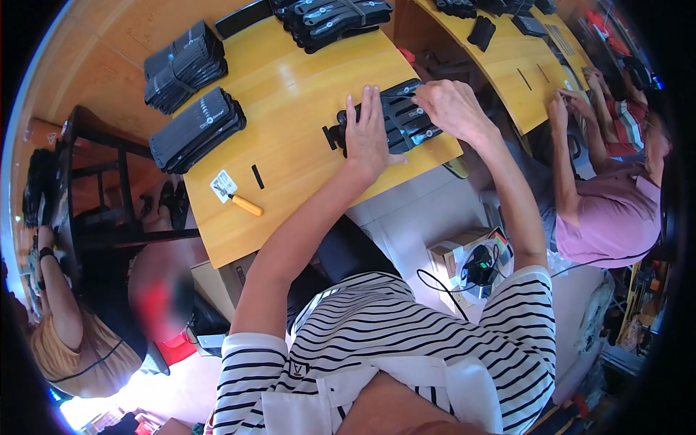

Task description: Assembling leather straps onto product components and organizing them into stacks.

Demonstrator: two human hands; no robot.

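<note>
A bundle of flat black straps or sleeves (pixel 406 119) with pale printed marks lies at the right end of the yellow table. My left hand (pixel 367 134) rests flat on its left part, fingers stretched out and thumb apart. At the bundle's far right edge, my right hand (pixel 453 109) is closed with bent fingers. A thin dark band (pixel 397 97) seems to run across the bundle to its fingertips; the fingers partly hide it. A black end piece (pixel 330 138) sticks out left of the bundle.
On the yellow table (pixel 290 80) are stacked black bundles (pixel 197 129), another banded stack (pixel 185 65), a far pile (pixel 333 22), a yellow-handled tool (pixel 246 204), a white label card (pixel 222 186) and a black strip (pixel 257 176). Other people work at right (pixel 609 196) and left (pixel 87 341).
</note>
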